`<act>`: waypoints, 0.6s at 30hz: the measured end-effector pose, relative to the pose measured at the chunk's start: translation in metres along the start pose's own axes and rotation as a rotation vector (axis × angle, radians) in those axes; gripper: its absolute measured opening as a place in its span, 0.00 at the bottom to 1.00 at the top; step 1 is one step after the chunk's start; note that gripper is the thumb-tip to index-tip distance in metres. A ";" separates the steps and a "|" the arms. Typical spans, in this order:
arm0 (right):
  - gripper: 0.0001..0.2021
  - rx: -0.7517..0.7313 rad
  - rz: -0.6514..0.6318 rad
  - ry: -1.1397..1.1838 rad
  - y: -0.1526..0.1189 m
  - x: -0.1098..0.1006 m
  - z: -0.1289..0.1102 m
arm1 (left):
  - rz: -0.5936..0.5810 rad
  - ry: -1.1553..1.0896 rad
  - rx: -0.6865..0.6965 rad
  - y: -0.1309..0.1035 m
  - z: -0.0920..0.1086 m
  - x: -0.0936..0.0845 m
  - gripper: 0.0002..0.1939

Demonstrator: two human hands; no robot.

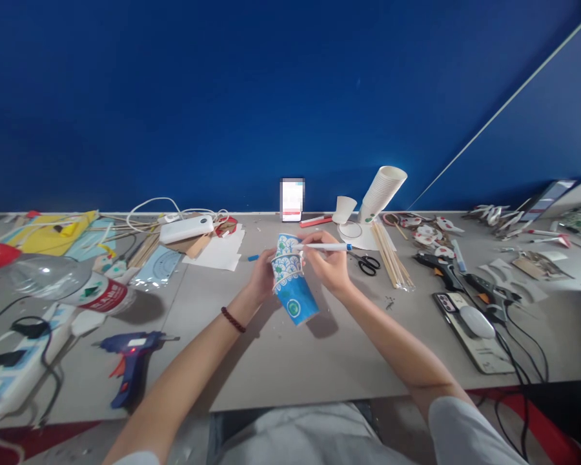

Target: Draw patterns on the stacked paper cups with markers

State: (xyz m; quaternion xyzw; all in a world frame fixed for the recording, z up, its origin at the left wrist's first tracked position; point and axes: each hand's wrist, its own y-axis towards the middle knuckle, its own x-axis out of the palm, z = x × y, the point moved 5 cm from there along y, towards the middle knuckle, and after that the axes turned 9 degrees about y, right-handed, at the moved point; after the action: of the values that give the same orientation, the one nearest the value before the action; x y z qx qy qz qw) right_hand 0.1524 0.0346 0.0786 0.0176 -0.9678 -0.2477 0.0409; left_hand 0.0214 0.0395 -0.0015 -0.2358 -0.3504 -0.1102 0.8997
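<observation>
Marking on the paper cups (pixel 295 300) looks to be under way rather than finished, judging by the pen (pixel 326 247) set close against the uppermost part of their wall. Whether its tip touches the paper, and whether any fresh line is there, is too small to tell. Joining or nesting seems done, since the cups sit one in another as a single piece; how much marking is left does not show. Stack of cups (pixel 381 197), white cup (pixel 345 210) and wooden sticks (pixel 391 258) stand or lie apart toward the wall, out of the hands.

The held piece is above the middle of the table (pixel 252 381), between the two hands, tilted with its narrow blue base toward the wearer. White scallops and scrolls with green patches cover the upper parts; below, plain blue carries a round green emblem ringed in white. Pale rims cross the middle where one cup meets the next. The left hand (pixel 262 276) is closed around the upper side, steadying it; the right hand (pixel 330 261) pinches the pen in a writing grip.
</observation>
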 end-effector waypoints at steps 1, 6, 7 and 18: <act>0.02 -0.001 -0.007 -0.004 0.000 0.000 0.000 | -0.012 0.002 -0.017 0.000 -0.001 0.000 0.17; 0.02 0.012 -0.026 -0.019 0.000 0.004 0.001 | -0.009 0.018 -0.032 0.002 -0.004 -0.003 0.21; 0.02 0.018 -0.030 -0.019 0.000 0.005 0.001 | -0.008 0.025 -0.028 0.002 -0.004 -0.004 0.21; 0.02 0.005 -0.028 -0.023 0.001 0.001 0.010 | -0.001 0.044 0.046 0.004 -0.003 -0.003 0.23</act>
State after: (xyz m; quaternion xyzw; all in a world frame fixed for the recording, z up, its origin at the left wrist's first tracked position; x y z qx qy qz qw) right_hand 0.1506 0.0403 0.0705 0.0286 -0.9684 -0.2462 0.0260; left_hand 0.0228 0.0412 -0.0065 -0.2125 -0.3333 -0.1080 0.9122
